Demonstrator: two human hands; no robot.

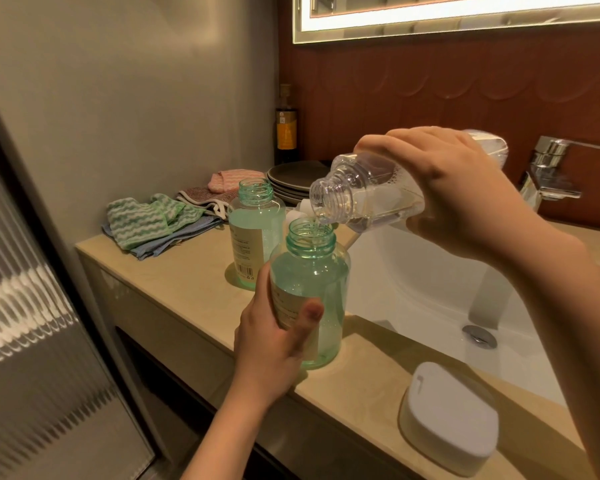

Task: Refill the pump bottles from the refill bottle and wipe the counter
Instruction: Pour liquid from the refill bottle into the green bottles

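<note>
The left hand (274,344), at 6 o'clock, wraps around the upright green bottle (312,289); the right hand (465,188), at 2 o'clock, grips the clear bottle (364,192), tipped over its mouth.

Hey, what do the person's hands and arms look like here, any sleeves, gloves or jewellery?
The left hand and right hand are bare: no gloves, rings, watch or bracelets show. The left forearm and right forearm are bare too, with no sleeve in view up to the frame edge. The left thumbnail looks dark, maybe polish; too blurred to be sure.
</note>
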